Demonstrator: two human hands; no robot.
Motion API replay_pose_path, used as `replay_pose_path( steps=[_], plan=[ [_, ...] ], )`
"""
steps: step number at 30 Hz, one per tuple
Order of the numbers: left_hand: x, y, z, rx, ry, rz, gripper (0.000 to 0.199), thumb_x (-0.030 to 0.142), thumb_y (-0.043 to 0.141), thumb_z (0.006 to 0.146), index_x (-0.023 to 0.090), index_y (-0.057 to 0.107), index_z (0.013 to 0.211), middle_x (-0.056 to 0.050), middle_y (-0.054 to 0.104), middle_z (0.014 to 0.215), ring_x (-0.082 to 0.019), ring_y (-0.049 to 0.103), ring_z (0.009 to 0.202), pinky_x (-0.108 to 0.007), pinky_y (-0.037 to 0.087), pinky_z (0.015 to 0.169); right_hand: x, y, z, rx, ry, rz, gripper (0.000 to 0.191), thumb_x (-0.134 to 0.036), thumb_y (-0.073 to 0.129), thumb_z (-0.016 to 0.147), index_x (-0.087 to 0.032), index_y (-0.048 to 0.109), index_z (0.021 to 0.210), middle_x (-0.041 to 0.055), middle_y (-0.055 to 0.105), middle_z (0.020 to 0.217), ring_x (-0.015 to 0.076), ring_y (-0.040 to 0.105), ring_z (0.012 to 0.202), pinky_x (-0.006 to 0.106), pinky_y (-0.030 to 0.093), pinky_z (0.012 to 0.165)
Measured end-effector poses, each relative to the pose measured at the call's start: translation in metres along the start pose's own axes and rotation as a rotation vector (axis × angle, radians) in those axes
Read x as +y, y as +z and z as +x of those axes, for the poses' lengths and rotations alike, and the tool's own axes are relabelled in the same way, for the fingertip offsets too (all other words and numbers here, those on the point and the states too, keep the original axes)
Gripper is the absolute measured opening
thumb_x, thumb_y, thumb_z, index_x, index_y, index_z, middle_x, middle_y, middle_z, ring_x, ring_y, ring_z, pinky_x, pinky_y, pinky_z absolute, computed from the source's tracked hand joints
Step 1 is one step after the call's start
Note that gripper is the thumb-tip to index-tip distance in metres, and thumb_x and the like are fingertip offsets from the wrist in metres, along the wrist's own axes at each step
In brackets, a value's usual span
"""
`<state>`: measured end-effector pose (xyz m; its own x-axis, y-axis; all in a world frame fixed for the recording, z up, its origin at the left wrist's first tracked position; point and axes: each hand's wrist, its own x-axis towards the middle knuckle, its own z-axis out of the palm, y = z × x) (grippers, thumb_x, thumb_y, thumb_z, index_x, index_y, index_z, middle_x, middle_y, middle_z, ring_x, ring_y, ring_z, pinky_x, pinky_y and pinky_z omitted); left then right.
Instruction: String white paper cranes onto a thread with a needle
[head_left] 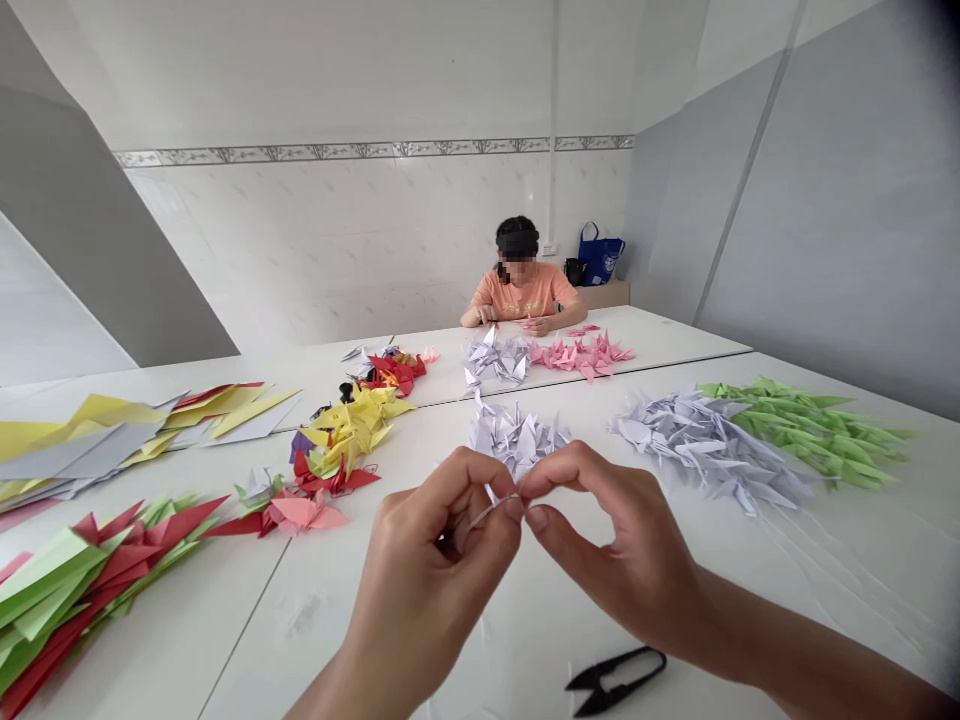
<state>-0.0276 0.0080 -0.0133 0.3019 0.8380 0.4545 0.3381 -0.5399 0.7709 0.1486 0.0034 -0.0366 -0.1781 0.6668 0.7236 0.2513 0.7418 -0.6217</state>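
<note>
Both hands meet fingertip to fingertip above the white table (360, 590). My left hand (442, 560) is closed, its thumb and index finger pinching a thin white thread (484, 514). My right hand (626, 540) is closed in a pinch beside the left fingertips; what lies between its fingertips is too small to make out. Just behind the hands is a pile of white folded paper cranes (517, 435), partly hidden by the fingers. Black thread snips (615, 682) lie on the table below my right hand.
White (705, 445) and green cranes (817, 430) lie right, with loose threads. Yellow cranes (352, 430), red and pink ones are left of centre. Folded green and red paper (82, 580) and yellow-grey sheets (112, 440) fill the left. Across the table sits a person (521, 285).
</note>
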Motion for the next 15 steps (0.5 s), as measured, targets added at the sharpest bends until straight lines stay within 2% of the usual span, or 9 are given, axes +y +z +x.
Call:
replay_pose_path(
  steps=[3,7,15],
  plan=[
    [0.000,0.000,0.001,0.021,0.069,0.075,0.015,0.020,0.054,0.094,0.020,0.057,0.079,0.010,0.027,0.053,-0.007,0.024,0.047,-0.019,0.020,0.042,0.004,-0.004,0.002,0.011,-0.168,-0.158,0.017,-0.009,0.061,0.095,-0.020,0.062,0.108,0.0019,0.073,0.098,0.0136,0.069,0.088,0.027,0.054,0.079],
    [0.000,0.001,0.002,0.020,0.110,0.171,0.013,0.018,0.055,0.093,0.020,0.058,0.081,0.010,0.029,0.053,-0.006,0.026,0.046,-0.018,0.021,0.041,0.009,-0.007,0.002,0.025,-0.339,-0.317,0.020,-0.003,0.061,0.094,-0.019,0.061,0.107,0.0048,0.075,0.100,0.0163,0.069,0.091,0.031,0.055,0.083],
    [0.000,0.000,0.003,0.071,0.254,0.414,0.014,0.010,0.056,0.090,0.021,0.057,0.084,0.011,0.030,0.055,-0.005,0.029,0.045,-0.016,0.024,0.042,0.007,-0.012,0.005,0.003,-0.439,-0.501,0.014,-0.004,0.063,0.094,-0.016,0.063,0.100,0.0041,0.076,0.089,0.0158,0.070,0.087,0.032,0.053,0.083]
  ],
)
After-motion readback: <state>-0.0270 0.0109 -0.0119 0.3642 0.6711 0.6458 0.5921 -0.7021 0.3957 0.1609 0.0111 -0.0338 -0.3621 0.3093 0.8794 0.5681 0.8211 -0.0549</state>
